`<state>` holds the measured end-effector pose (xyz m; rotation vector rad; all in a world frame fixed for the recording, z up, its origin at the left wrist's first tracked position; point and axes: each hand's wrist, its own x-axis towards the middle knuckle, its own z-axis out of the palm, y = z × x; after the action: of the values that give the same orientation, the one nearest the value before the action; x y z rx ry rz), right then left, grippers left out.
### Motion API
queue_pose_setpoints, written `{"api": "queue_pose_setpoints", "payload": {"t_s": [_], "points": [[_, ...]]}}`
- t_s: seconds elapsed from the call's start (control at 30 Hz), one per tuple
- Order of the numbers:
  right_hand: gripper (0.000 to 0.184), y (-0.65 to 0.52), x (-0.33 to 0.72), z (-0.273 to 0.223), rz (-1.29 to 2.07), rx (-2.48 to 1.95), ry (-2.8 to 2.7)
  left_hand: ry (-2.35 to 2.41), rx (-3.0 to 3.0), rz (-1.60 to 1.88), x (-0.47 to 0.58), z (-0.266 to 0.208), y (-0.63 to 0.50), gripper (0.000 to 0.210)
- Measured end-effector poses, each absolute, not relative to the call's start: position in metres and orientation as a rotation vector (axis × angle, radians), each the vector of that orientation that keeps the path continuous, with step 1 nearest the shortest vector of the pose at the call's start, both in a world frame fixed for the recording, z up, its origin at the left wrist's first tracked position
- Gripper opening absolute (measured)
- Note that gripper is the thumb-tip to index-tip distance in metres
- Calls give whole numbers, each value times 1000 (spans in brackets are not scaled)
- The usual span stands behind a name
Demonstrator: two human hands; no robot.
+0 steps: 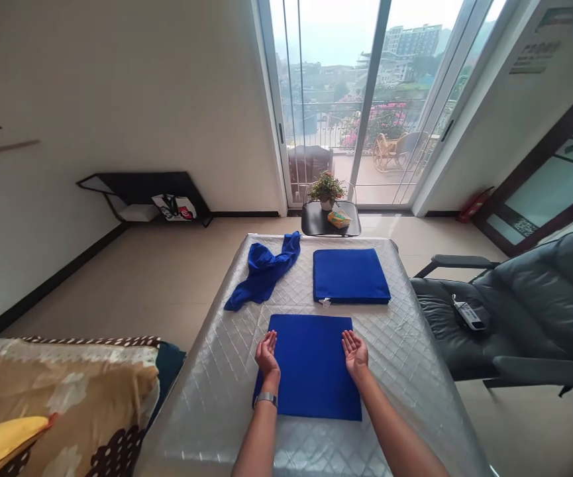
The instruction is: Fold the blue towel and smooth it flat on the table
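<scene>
A flat blue cloth square point(313, 371) lies in front of me on the table with a silver quilted cover point(207, 397). My left hand point(267, 352) is at its left edge, palm turned up and fingers stretched out. At the right edge, my right hand point(356, 351) also has its palm up with the fingers extended. Neither hand grips anything; whether they touch the cloth I cannot tell. Beyond it sits a neat stack of folded blue cloth point(350, 275) with a small white tag at its front edge. To the left of that stack lies a crumpled blue cloth point(266, 271).
A black chair point(330, 225) past the far table edge bears a potted plant point(326, 189) and a yellow packet point(339, 219). On the right stands a dark armchair point(529, 298) with a handheld device point(469, 314). A bed with a patterned cover point(77, 391) is at left.
</scene>
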<state>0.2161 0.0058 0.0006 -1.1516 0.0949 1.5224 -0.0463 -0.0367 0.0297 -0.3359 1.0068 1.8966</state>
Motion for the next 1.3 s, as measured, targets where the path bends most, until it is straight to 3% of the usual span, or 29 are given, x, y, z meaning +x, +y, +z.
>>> {"api": "queue_pose_setpoints", "payload": {"t_s": [0.3,0.4,0.73,1.1,1.3], "points": [[25,9,220,-11,1589,-1124,100,809,-304,1616,138,27,-13,30],[26,7,219,-14,1557,-1092,106,831,-328,1595,118,16,-13,31],[25,-5,205,10,1399,-1070,137,975,-297,1635,-87,25,-41,34],[24,47,217,1,1428,-1092,60,994,-340,1806,-74,21,-45,30],[23,49,220,-1,1509,-1117,24,930,-317,1784,25,38,-22,30]]}}
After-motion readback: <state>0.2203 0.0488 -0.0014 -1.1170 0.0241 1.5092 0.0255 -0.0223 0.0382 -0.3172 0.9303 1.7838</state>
